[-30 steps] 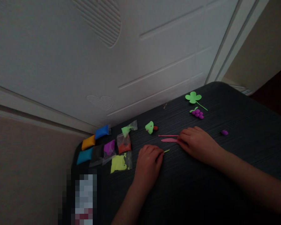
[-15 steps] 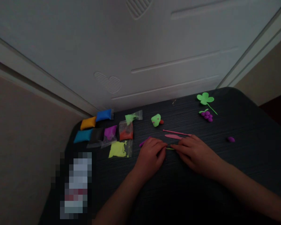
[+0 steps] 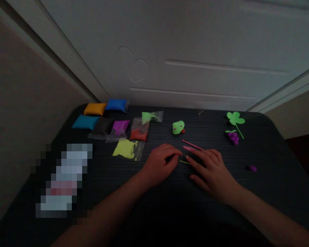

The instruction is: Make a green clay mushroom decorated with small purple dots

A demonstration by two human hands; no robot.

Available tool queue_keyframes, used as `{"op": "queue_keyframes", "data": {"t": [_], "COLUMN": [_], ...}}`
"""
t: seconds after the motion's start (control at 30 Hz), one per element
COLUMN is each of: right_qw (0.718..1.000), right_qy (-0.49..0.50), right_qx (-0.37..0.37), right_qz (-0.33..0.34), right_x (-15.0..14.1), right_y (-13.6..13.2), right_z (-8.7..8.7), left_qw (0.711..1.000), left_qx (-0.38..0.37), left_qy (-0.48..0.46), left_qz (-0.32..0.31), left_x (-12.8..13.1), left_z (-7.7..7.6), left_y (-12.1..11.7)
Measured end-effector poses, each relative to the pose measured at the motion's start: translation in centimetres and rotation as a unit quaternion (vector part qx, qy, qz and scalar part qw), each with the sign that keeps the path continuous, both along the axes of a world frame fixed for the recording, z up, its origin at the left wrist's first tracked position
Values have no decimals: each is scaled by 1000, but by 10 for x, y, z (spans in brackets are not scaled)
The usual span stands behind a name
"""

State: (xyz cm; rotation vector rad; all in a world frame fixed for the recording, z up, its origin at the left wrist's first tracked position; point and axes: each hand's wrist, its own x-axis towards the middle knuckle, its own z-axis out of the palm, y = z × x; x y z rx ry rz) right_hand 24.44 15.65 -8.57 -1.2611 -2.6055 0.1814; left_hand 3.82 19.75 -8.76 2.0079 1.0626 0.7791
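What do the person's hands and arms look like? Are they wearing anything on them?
The left hand and right hand are both bare, with no gloves. The left forearm and right forearm are bare too: no sleeves, watch or bracelet show. I see no rings, but the picture is dim.

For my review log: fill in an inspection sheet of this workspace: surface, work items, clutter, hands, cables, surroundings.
Surface: dark tabletop, finely lined.
Work items: thin yellow-green strand, pink knife-like tool, pink stick.
Clutter: coloured packets at left; green-and-red figure, green clover, grape-like cluster, purple oval piece.
Hands: left hand curled near the strand, grip unclear; right hand spread beside strand and tools.
Cables: nothing seen.
Surroundings: pale panel with heart relief.
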Motion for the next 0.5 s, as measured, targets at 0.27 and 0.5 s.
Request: {"op": "queue_keyframes", "data": {"t": [0.27, 0.5], "right_qw": [993, 993], "right_qy": [69, 71], "right_qx": [-7, -21], "right_qz": [-99, -94], "right_x": [-10, -12], "right_y": [6, 6], "right_z": [-3, -3], "left_qw": [1000, 1000], "left_qx": [-7, -10], "left_qy": [-6, 9], "left_qz": [14, 16], "left_x": [0, 0], "left_z": [0, 0], "left_y": [0, 1]}}
